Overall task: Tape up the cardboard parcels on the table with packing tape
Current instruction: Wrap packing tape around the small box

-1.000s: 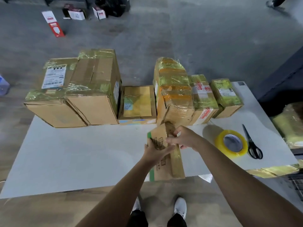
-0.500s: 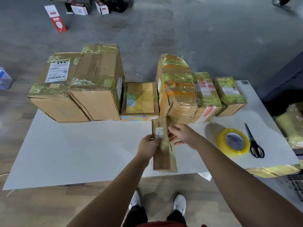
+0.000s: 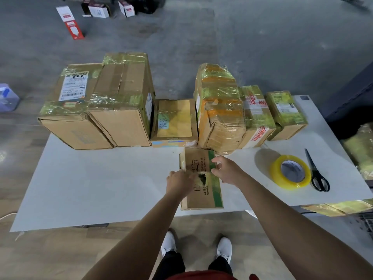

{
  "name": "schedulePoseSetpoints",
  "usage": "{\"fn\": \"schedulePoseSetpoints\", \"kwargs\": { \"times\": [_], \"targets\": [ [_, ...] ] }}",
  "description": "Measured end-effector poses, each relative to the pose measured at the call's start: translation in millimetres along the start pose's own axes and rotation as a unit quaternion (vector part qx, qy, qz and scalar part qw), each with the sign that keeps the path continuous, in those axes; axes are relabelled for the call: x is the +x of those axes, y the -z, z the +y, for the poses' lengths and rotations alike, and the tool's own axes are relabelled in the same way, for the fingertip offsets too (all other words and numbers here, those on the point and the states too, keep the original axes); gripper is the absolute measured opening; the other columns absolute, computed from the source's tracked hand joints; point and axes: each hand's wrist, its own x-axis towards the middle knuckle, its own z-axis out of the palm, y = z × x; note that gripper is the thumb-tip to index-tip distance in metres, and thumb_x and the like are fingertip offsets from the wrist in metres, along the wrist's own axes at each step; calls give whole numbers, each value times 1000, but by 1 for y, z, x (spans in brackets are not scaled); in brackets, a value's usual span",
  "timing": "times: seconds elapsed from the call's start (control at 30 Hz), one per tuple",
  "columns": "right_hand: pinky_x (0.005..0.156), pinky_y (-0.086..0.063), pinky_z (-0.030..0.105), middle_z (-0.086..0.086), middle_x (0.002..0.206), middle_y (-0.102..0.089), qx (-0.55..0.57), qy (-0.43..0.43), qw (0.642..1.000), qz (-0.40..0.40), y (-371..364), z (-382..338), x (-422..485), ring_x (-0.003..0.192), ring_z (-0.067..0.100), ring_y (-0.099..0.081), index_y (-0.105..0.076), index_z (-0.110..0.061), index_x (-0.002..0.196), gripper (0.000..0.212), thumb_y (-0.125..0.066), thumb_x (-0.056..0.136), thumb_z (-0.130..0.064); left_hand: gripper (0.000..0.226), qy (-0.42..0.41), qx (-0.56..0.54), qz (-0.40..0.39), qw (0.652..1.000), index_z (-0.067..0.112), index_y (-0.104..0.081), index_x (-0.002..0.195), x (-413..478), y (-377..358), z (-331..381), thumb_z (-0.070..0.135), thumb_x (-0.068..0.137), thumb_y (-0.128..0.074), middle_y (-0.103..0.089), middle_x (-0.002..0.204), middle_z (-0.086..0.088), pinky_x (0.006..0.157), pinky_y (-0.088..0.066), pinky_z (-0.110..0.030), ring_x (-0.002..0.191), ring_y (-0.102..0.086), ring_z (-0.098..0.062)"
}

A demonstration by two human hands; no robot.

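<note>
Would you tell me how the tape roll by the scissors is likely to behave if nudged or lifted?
The tape roll lies flat on the table, so a nudge would probably slide it rather than roll it. Its open core should offer an easy hold. Its glossy side may be slippery.

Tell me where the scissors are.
In the head view, the scissors lie on the table at its right end, just right of the yellow tape roll.
</note>
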Motion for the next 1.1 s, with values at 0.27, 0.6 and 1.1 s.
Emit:
{"fn": "schedulePoseSetpoints", "kwargs": {
  "times": [0.27,0.6,1.1],
  "targets": [
    [98,-40,31,12,143,-50,18,-18,999,25,17,14,-3,128,27,-49,-42,-12,145,46,-48,100,-19,54,-23,68,91,993,9,-30,141,-12,-18,25,14,90,-48,-40,131,-11,98,-45,-44,119,-41,-30],
    [102,-36,27,10,140,-55,-6,-10,994,111,59,60,-18,127,27,-51,-51,-8,137,37,-46,101,-16,42,-201,74,53,975,8,-46,135,-24,-66,113,21,94,-48,-47,137,-12,98,-42,-39,125,-44,-28],
    [81,-42,29,12,127,-60,72,-119,965,220,136,189,-38,114,31,-56,-58,-10,127,33,-42,99,-11,34,-194,160,-52,967,4,-47,126,-26,-175,212,23,99,-42,-52,126,-16,92,-42,-39,120,-49,-34]
  ]
}}
